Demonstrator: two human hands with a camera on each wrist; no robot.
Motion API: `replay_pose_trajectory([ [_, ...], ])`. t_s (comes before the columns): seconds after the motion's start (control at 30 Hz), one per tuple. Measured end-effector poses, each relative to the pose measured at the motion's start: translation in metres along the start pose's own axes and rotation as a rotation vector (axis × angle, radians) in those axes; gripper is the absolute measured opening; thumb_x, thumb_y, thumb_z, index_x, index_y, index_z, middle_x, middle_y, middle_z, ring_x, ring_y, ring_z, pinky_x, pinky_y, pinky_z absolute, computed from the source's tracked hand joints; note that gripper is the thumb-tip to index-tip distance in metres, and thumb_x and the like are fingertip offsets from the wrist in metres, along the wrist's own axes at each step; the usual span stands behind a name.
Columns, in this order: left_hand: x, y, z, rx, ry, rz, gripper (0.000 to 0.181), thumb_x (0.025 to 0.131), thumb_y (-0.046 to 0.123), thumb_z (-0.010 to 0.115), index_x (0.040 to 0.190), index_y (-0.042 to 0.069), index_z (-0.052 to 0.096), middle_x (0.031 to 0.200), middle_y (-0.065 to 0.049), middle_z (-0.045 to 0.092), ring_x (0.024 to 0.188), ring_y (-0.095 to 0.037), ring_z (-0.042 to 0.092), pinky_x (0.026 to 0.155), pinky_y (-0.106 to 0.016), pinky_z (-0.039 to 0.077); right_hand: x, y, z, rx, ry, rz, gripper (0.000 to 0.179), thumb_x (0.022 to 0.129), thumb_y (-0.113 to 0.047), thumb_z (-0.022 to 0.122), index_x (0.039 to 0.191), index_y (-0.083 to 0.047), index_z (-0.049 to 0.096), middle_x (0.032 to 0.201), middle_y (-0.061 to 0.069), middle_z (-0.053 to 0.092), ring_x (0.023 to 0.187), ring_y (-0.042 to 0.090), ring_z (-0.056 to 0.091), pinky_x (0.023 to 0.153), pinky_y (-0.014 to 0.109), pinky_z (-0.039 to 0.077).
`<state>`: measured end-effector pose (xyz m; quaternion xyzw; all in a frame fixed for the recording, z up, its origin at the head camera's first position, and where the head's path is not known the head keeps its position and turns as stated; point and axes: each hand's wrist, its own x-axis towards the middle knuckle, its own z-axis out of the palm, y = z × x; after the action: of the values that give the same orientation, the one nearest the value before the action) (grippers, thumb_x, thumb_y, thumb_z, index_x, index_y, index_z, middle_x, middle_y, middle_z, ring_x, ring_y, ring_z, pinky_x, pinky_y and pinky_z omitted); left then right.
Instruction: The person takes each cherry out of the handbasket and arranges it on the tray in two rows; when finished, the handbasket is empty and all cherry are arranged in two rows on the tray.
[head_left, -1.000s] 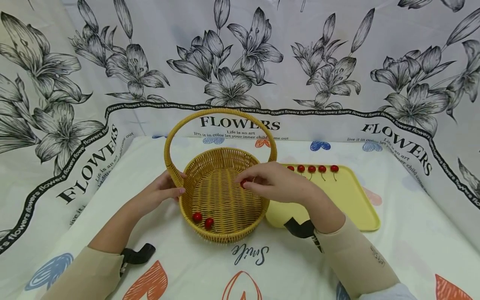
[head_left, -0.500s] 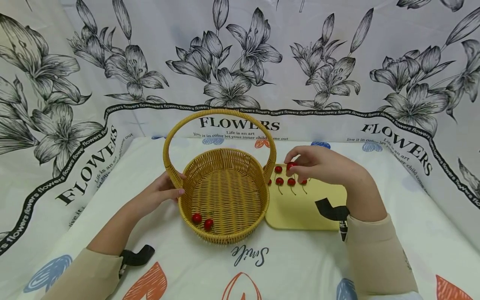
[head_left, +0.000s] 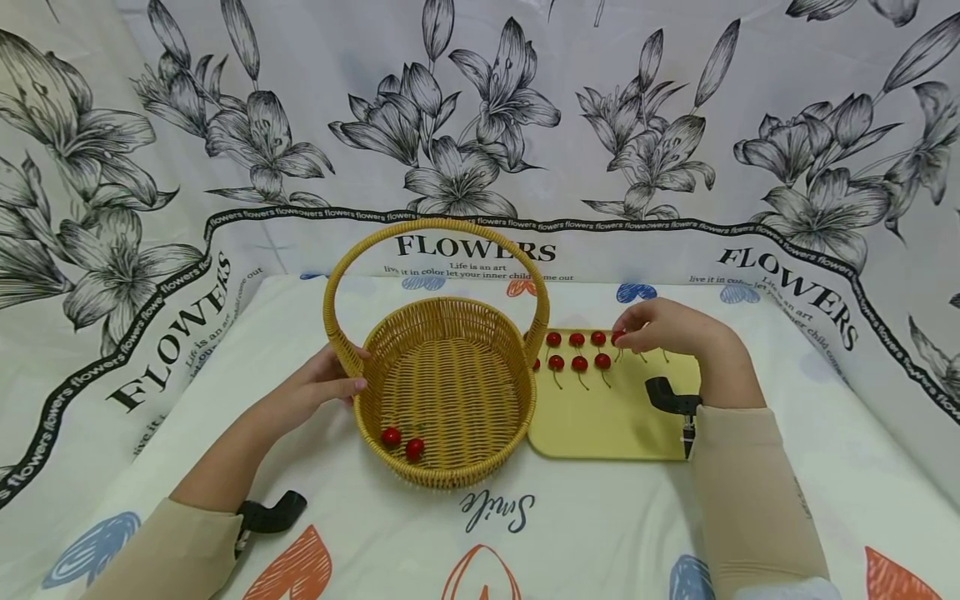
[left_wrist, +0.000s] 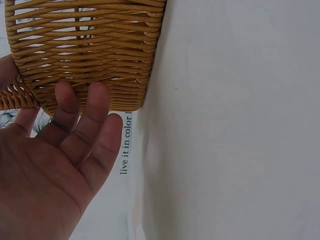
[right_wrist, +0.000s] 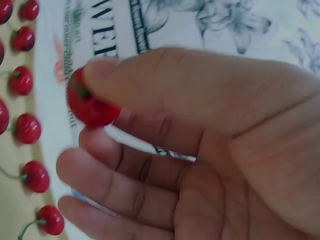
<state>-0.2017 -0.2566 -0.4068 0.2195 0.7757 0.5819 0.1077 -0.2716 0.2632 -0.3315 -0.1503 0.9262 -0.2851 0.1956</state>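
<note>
A woven wicker basket (head_left: 450, 375) with a tall arched handle (head_left: 450, 223) stands in the middle of the table. My left hand (head_left: 318, 385) grips it at its left side, by the foot of the handle; in the left wrist view the other fingers (left_wrist: 97, 120) lie loosely beside the wicker wall. Two red cherries (head_left: 415, 449) lie at the basket's near left. My right hand (head_left: 663, 327) is over the back edge of the yellow tray (head_left: 592, 425). Between thumb and index finger it pinches a cherry (right_wrist: 95, 107). Several stemmed cherries (head_left: 580, 364) lie in rows on the tray.
A white cloth printed with hearts and the word Smile (head_left: 498, 510) covers the table. Behind it hangs a flower-printed curtain (head_left: 457, 108). The tray sits right against the basket's right side, and the basket partly hides its left end.
My right hand has moved from over the basket, a cherry in its fingers, right to the tray's back edge. The left hand stays on the basket, which still shows two cherries.
</note>
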Motion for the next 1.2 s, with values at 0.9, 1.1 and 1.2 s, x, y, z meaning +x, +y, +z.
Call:
replay_pose_trajectory([
  [0.9,0.001,0.0,0.0,0.008,0.01,0.01,0.038,0.102,0.003,0.057,0.133,-0.01,0.04,0.111,-0.026,0.054,0.09,-0.019,0.063,0.075,-0.039,0.059,0.022,0.012,0.015,-0.152,-0.019,0.243,0.023,0.09,-0.013,0.076,0.105,0.003,0.07,0.095,0.013,0.07,0.088,0.028,0.066,0.086,0.051,0.052],
  [1.1,0.0,0.001,0.0,0.009,0.012,0.014,0.038,0.102,0.003,0.057,0.133,-0.01,0.04,0.11,-0.023,0.056,0.089,-0.019,0.064,0.075,-0.039,0.059,0.0,-0.004,0.001,-0.139,0.045,0.149,0.027,0.093,-0.018,0.072,0.111,0.003,0.067,0.095,0.014,0.069,0.089,0.032,0.061,0.078,0.046,0.051],
  [1.2,0.0,0.0,0.0,0.006,0.01,0.018,0.038,0.101,0.003,0.057,0.133,-0.01,0.04,0.11,-0.023,0.056,0.089,-0.019,0.064,0.075,-0.039,0.059,-0.011,-0.014,-0.005,-0.106,0.085,0.093,0.031,0.097,-0.021,0.069,0.117,0.002,0.066,0.099,0.013,0.068,0.087,0.029,0.059,0.078,0.044,0.05],
])
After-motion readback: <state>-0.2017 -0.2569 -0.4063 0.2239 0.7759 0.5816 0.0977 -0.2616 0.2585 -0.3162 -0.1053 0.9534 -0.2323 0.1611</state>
